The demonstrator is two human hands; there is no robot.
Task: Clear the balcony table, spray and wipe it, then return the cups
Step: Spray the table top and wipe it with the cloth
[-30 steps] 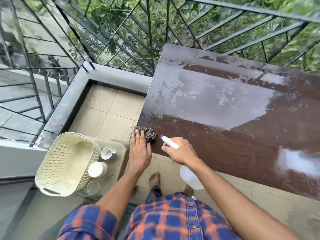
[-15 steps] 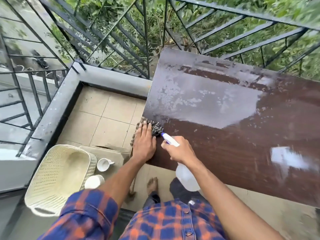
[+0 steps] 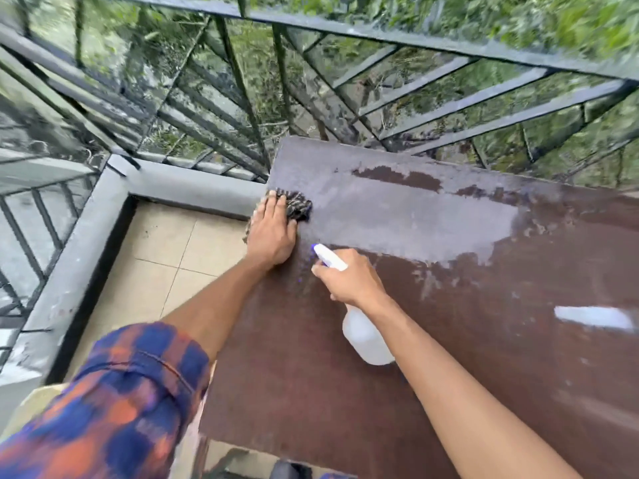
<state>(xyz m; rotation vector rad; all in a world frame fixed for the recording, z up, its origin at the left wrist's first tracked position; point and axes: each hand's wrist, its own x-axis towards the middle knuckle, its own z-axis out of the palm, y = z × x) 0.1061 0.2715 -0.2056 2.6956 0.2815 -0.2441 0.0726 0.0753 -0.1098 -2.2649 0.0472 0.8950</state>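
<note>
The brown balcony table [image 3: 484,305] fills the right half of the view, its far part wet and pale with spray. My left hand [image 3: 271,233] lies flat on a dark patterned cloth [image 3: 295,207] near the table's far left corner, pressing it onto the top. My right hand [image 3: 349,280] holds a white spray bottle [image 3: 366,335] by its neck over the table, the nozzle pointing toward the cloth. The cups and the basket are out of view.
A dark metal railing [image 3: 380,32] runs along the far side and the left, with green foliage behind it. A grey concrete ledge [image 3: 193,186] borders the beige floor tiles [image 3: 166,271] left of the table.
My left hand has slid the cloth along the table's left edge toward the far corner. The view moved forward, and the basket and cups dropped out of sight.
</note>
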